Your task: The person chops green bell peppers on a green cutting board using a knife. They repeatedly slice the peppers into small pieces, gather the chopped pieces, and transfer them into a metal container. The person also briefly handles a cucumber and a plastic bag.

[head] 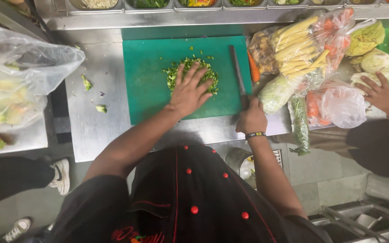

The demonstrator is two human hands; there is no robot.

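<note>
Left hand: the left hand (189,92) lies flat, fingers spread apart, palm down on the pile of chopped green vegetable (190,72) in the upper middle of the frame; it grips nothing.
Right hand: the right hand (251,119) is closed round the handle of a kitchen knife (238,74) at the right edge of the board, a dark wristband (255,134) on its wrist.
Knife: the blade lies flat on the board, pointing toward the top of the frame, just right of the chopped pile and apart from it.
Chopped greens: heaped in the upper centre of the green cutting board (147,85), a few bits scattered above the heap.
Cutting board: lies on a steel counter (91,121), centre of the frame; several green scraps (87,83) lie on the bare steel to its left.
Right of board: a carrot (253,67) just beside the board's edge, then clear bags of baby corn (299,45) and carrots (334,105), with a bunch of green beans (300,128) below them.
Far right: another person's hand (381,94) rests beside cabbage pieces (377,60).
Left: a large clear plastic bag of vegetables (19,76) fills the upper left of the frame.
Top edge: a row of steel containers (194,4) holding cut produce.
</note>
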